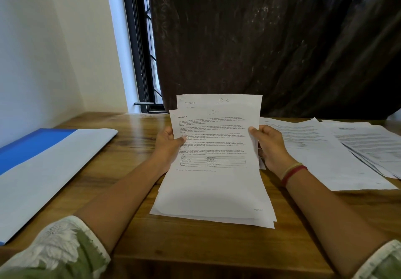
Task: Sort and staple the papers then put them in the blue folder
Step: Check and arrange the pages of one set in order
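Observation:
I hold a sheaf of printed white papers (213, 183) tilted up over the middle of the wooden table. My left hand (168, 146) grips its left edge and my right hand (270, 146) grips its right edge. The front sheet is hand-marked "D 11"; a sheet marked "D 10" sticks out behind it at the top. An open blue folder (32, 146) lies flat at the left, its pale inner flap (54, 170) facing up. No stapler shows in the frame.
More printed sheets (338, 150) are spread in overlapping piles on the right side of the table (195, 248). A dark curtain (271, 40) hangs behind the table, with a window frame (141, 61) and a white wall at the left.

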Tool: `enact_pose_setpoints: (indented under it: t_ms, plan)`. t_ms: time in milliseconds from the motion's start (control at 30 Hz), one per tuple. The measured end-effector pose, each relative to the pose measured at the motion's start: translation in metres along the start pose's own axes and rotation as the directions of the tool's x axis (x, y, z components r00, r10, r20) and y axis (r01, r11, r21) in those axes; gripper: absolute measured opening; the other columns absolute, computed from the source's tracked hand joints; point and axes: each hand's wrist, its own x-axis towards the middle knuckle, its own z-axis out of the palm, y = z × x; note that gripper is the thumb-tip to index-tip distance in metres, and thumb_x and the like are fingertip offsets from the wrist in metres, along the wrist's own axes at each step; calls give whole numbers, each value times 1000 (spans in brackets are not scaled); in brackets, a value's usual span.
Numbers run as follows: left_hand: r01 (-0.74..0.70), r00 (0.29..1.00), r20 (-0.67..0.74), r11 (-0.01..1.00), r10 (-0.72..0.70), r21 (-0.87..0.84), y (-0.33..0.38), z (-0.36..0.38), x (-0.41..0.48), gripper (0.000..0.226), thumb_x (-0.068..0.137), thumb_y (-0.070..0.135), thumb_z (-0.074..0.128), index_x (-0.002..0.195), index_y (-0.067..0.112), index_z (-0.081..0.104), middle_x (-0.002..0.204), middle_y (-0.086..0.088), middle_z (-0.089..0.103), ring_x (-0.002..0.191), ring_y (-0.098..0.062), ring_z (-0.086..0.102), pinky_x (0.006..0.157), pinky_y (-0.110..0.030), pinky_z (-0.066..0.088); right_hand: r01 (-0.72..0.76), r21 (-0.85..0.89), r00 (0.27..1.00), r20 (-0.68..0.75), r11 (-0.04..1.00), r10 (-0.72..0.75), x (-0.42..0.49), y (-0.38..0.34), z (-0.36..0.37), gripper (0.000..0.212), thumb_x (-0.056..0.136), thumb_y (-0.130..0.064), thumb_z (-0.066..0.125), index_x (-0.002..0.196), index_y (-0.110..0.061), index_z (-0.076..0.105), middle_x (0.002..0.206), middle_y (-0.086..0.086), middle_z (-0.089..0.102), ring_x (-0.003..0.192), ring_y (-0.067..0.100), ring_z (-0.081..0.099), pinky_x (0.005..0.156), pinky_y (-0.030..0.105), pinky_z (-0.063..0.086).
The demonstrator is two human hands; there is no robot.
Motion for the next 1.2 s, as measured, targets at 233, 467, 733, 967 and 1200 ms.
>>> enact_pose_setpoints:
  t_ms: [233,467,733,967,1200]
  plan:
    - [24,1000,11,1000,-23,-18,4,-3,-4,42,85,-16,57,124,0,55,116,-18,66,102,-32,67,82,-44,57,-110,122,991,84,986,100,-2,-11,-9,22,91,-29,66,103,-11,64,102,8,74,94,31,69,89,49,55]
    - [61,997,-44,995,-58,75,10,1,-11,39,86,-13,59,117,11,56,110,-6,67,98,-25,67,76,-40,59,129,86,956,-274,988,-101,4,-27,-32,20,93,-30,64,96,-13,54,95,2,66,85,20,65,64,23,49]
    - [55,990,-133,992,-40,114,7,6,-9,43,87,-14,58,112,10,33,89,0,57,74,-13,58,55,-28,47,388,-523,889,-6,759,-459,4,-54,-41,16,100,-14,49,114,-18,51,109,-3,57,98,15,56,73,22,46]
    - [42,989,-142,995,-29,90,7,6,-11,40,88,-14,56,108,10,30,91,-5,59,72,-15,60,51,-27,49,381,-615,924,277,691,-263,-2,-45,-33,48,88,-14,69,129,-25,47,130,-1,55,110,18,54,90,31,47]
    - [40,988,-150,993,-23,111,8,6,-11,38,89,-9,58,108,13,32,98,-9,60,73,-16,61,54,-29,46,124,-843,992,110,523,-57,11,-32,-51,44,97,-14,56,139,-20,45,138,6,53,112,29,57,81,29,49]
